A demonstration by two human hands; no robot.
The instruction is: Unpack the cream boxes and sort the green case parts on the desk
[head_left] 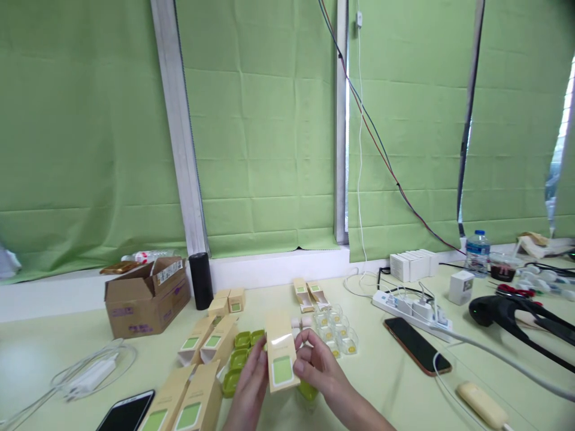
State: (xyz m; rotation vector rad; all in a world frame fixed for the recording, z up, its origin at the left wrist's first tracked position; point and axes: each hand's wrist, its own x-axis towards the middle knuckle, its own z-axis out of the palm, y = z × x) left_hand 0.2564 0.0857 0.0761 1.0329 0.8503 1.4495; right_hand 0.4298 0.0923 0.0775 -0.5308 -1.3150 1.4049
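Note:
Between my two hands a tan box (281, 353) with a green square on its front is held upright. My left hand (252, 380) presses its left side, and my right hand (318, 368) has curled fingers at its right edge. A green piece (308, 390) shows below my right hand, partly hidden. Left of my hands lie green containers (239, 359) and several more tan boxes (193, 401). Clear plastic cups with yellow centres (335, 331) stand beyond my right hand.
A cardboard box (146, 302) and black cylinder (200, 281) stand at the back left. Phones lie on the left (128, 412) and right (415, 345). A power strip (411, 311), cables, a water bottle (478, 254) and a black frame (516, 320) occupy the right side.

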